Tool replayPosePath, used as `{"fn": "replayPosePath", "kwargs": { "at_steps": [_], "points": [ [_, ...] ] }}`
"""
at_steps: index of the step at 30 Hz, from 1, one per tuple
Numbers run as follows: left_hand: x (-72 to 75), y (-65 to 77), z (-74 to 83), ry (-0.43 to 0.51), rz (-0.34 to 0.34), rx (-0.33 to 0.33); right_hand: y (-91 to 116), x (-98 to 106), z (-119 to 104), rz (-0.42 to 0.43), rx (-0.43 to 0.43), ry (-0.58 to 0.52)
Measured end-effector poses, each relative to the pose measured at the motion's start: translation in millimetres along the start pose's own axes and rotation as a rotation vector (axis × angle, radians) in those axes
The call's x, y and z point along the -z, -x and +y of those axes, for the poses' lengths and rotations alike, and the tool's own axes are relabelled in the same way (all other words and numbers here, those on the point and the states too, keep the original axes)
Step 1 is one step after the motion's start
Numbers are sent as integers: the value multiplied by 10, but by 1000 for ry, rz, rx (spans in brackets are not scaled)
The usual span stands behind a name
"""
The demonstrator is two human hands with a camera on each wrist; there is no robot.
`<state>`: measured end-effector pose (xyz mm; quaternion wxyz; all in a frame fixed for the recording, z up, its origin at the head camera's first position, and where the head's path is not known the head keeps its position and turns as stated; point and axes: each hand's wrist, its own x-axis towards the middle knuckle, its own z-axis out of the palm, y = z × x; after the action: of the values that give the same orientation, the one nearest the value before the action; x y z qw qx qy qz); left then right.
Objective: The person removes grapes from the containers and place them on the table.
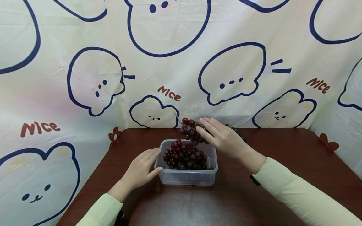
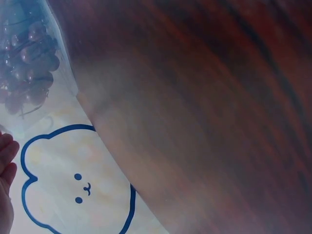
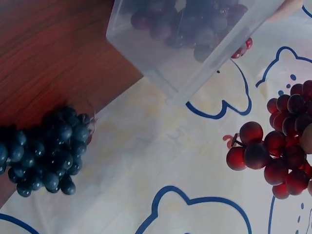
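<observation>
A clear plastic container (image 1: 186,179) stands on the table with a bunch of dark red grapes (image 1: 183,157) inside it. Above its back right part, my right hand (image 1: 224,138) holds a second bunch of red grapes (image 1: 190,129) by its side. The right wrist view shows these held grapes (image 3: 275,156) at its right edge, a fingertip against them. My left hand (image 1: 143,166) rests at the container's left rim, fingers fairly straight and thumb near the front corner. Only part of the left hand (image 2: 6,165) enters the left wrist view.
Behind my right hand, a bunch of blue-black grapes (image 3: 48,151) lies on the table, mostly hidden in the head view. The brown table (image 1: 186,207) ends at a white cloth backdrop (image 1: 186,75) printed with cartoon figures.
</observation>
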<state>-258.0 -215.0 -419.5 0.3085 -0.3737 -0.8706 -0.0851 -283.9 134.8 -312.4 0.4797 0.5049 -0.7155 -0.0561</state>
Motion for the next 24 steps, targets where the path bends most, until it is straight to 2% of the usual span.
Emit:
{"fn": "replayPosePath", "kwargs": {
  "at_steps": [13,18,24],
  "points": [
    [-1,-4,-1,-2,5,-8,209,103,198,30,-82,14],
    [3,-6,1,-3,7,-13,294,160,275,71,-103,21],
    [-5,-1,1,-6,6,-5,415,231,330,48,-152,39]
  ]
}}
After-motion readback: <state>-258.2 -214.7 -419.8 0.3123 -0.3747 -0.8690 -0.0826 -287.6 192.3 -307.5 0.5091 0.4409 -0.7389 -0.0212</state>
